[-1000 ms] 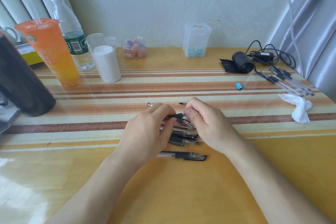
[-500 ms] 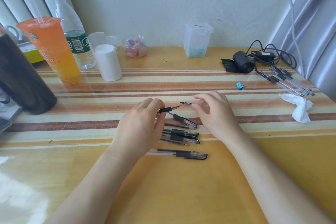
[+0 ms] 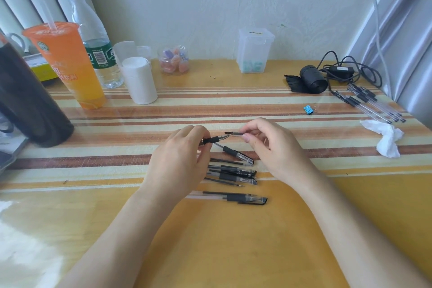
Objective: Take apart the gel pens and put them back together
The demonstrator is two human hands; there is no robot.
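Observation:
My left hand (image 3: 180,161) pinches an uncapped gel pen (image 3: 214,140) by its black rubber grip, tip pointing right. My right hand (image 3: 273,149) holds a clear pen cap (image 3: 235,133) between thumb and forefinger, its open end just right of and slightly above the pen's tip, a small gap between them. Below my hands several black gel pens and loose refills (image 3: 233,172) lie side by side on the table. One capped pen (image 3: 245,199) lies apart, nearest to me.
At the back left stand an orange drink cup (image 3: 70,65), a water bottle (image 3: 93,37), a white roll (image 3: 139,79) and a dark cylinder (image 3: 25,98). A clear box (image 3: 254,50) is at the back. At the right lie more pens (image 3: 371,105), a black cable bundle (image 3: 327,77), a blue clip (image 3: 308,109) and a crumpled tissue (image 3: 385,138).
My hands parted, pulling the cap off the pen. The right hand lifted with the cap and now holds it by the pen's tip; the left hand keeps the pen.

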